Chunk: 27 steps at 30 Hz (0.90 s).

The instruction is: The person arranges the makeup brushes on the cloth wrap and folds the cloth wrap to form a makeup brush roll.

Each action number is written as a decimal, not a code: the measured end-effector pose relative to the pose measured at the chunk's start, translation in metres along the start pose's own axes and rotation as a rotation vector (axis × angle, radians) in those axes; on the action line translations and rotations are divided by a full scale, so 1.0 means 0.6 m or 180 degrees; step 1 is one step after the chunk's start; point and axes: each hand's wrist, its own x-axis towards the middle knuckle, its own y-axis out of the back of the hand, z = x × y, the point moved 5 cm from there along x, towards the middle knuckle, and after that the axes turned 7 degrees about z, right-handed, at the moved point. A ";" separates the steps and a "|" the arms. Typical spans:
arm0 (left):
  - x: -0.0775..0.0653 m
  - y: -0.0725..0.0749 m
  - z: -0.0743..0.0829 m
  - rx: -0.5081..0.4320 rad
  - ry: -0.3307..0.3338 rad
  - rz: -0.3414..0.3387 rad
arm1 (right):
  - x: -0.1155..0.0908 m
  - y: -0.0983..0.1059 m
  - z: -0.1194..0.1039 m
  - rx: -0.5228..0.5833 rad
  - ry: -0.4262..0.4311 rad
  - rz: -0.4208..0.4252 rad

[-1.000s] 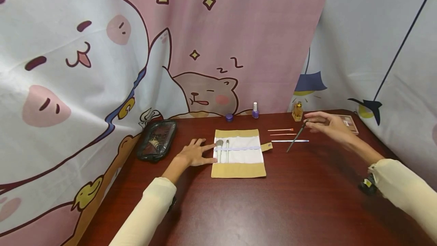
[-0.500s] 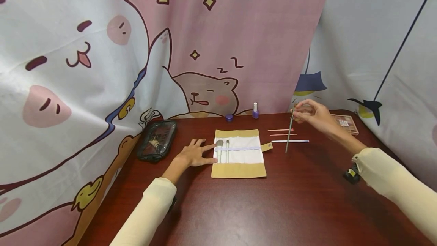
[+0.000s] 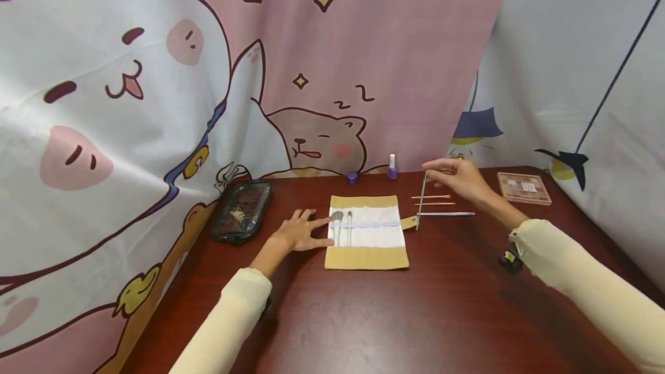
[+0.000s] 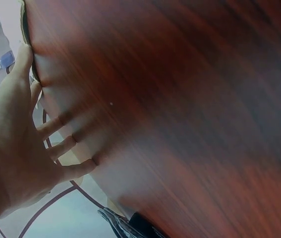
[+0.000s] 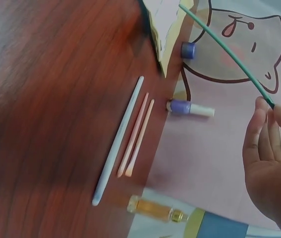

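Pinching the green stick (image 3: 421,201), my right hand (image 3: 460,179) (left hand (image 3: 298,235) spread) likely loads the brush roll (image 3: 366,258). Next, probably tilt toward nine o'clock.

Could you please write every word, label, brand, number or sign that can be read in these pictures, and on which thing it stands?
"z" and "Z": two marks on the pink curtain, above the drawn bear.
Black-edged pouch: marks like lettering, too blurred to read.
Palette: whitish patch, perhaps a label, too small to read.
I can read no brand or number.
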 end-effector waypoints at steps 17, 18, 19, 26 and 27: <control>0.005 -0.005 -0.003 0.0104 0.0035 -0.0052 | 0.048 -0.089 -0.003 0.0153 0.0183 -0.0266; 0.005 -0.005 -0.003 0.0108 0.0031 -0.0052 | 0.050 -0.093 -0.003 0.0156 0.0172 -0.0269; 0.005 -0.005 -0.003 0.0109 0.0029 -0.0053 | 0.052 -0.096 -0.003 0.0156 0.0176 -0.0273; 0.004 -0.004 -0.003 0.0109 0.0014 -0.0032 | 0.065 -0.123 -0.012 0.0204 0.0272 -0.0241; 0.004 -0.004 -0.004 0.0108 0.0018 -0.0025 | 0.068 -0.127 -0.014 0.0204 0.0279 -0.0219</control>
